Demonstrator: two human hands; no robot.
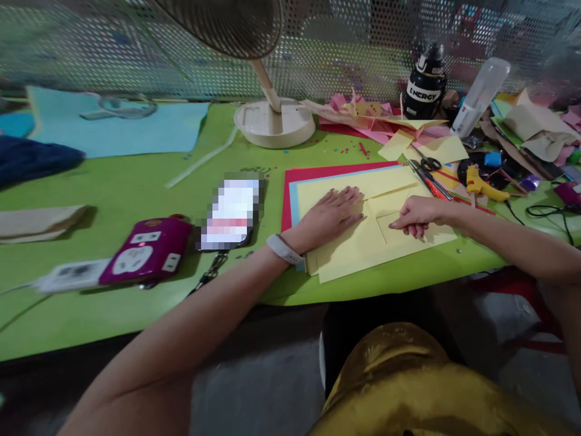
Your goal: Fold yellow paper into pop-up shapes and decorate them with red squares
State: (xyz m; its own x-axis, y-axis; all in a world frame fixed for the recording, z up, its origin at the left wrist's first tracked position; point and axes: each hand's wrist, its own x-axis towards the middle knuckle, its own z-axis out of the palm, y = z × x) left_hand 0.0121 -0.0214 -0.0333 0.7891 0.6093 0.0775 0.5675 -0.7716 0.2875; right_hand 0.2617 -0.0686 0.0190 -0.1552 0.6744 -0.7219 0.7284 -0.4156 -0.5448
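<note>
Presently, I see both hands at work over yellow paper [345, 260], which lies on the green worktop [149, 188], directly beneath them. The left hand [333, 215] is flat upon it, the fingers spread a little, and a pale band [285, 249] goes around the wrist. The right hand [415, 217] is just beside it, with the fingers curled in and low over a straight line in the paper; whether something is pinched there, I cannot tell. From under the yellow, blue paper [294, 203] and red paper [287, 191] come out past the left hand. Just beyond the right hand lie an orange tool [439, 190] and a pair of scissors [429, 162], and to its right a yellow glue gun [485, 186]. To the left of the left hand is a phone [233, 212] with lit screen, and farther out, a purple socket box [145, 251]. Well beyond both hands stand a fan [275, 124] and a black bottle [424, 91].
</note>
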